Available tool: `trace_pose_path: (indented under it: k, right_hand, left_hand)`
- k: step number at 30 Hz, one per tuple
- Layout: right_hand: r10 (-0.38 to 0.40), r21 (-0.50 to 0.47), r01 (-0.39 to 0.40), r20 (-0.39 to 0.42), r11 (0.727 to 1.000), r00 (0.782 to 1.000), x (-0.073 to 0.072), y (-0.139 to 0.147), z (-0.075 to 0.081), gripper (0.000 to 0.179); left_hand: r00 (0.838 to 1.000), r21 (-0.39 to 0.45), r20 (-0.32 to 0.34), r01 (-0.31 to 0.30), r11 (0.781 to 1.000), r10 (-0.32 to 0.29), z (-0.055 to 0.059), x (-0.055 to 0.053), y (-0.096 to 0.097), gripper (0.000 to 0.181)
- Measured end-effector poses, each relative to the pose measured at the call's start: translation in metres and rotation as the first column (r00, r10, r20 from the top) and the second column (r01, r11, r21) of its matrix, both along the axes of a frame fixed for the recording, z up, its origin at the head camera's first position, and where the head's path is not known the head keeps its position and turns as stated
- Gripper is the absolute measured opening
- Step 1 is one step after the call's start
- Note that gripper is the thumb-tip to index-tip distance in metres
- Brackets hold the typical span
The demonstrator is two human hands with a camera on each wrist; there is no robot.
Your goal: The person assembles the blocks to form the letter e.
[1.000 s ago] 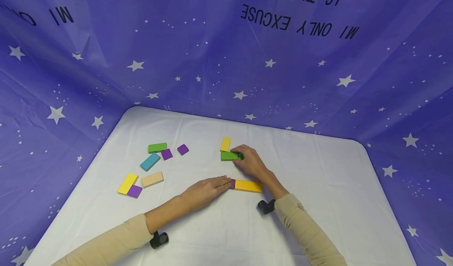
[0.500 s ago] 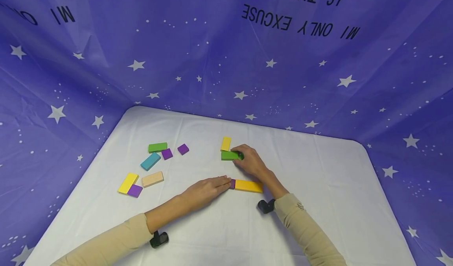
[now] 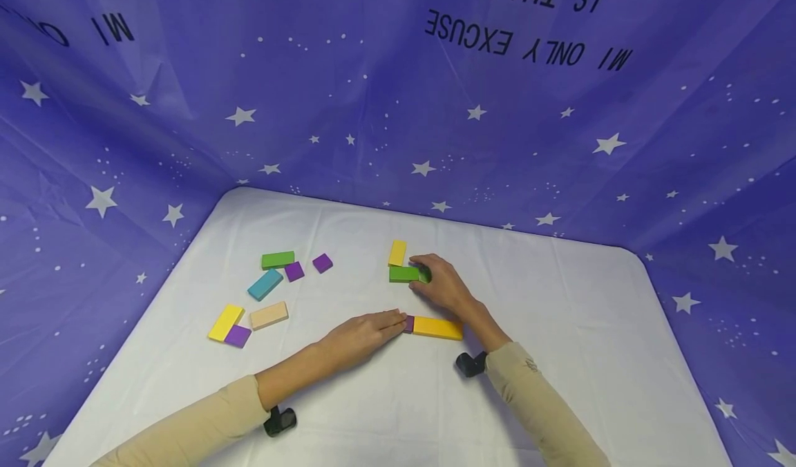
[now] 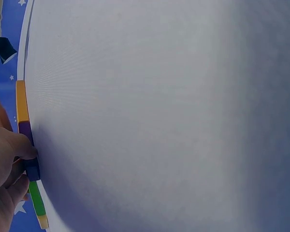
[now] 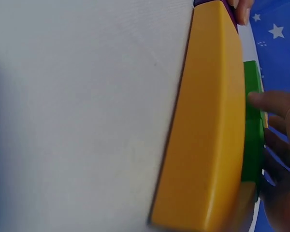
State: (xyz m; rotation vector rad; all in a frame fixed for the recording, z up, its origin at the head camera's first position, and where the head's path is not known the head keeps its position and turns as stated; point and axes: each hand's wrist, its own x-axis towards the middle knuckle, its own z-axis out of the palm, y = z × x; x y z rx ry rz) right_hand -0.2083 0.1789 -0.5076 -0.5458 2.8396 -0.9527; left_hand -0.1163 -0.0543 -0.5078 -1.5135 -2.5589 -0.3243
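White cloth-covered table [image 3: 348, 412]. Right hand [image 3: 441, 284], toward far edge: thumb and fingers spread loosely about bright-green rectangular block [image 3: 403, 274], perhaps to keep it in line. Left hand [image 3: 363, 332], around table's middle: thumb and straight fingers pinch purple rectangular block [image 4: 24, 130], seemingly steadying it end to end with long orange oblong block [image 3: 437, 327]. Orange block smooth, glossy; green block flat, clean-edged, possibly painted wood; yellow oblong block [image 3: 397, 253] just beyond, nearer far edge; purple block dark, mostly hidden under hand.

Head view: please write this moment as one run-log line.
left hand: touching purple block | right hand: at green block, grip unclear | orange block: against purple block
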Motion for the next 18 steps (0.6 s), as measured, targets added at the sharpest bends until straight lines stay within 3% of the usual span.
trace_pose_path:
  k: [7,18]
  right_hand:
    - [-0.073,-0.032,0.073,-0.023,0.997,0.997,0.019,0.019,0.011,0.051]
    - [-0.053,0.144,0.079,-0.175,0.986,0.983,0.064,0.050,0.013,0.056]
  left_hand:
    - [1.000,-0.009,0.015,-0.006,1.000,0.006,0.002,0.001,0.001,0.041]
    - [1.000,-0.005,0.011,-0.007,1.000,0.008,0.001,0.001,0.002,0.042]
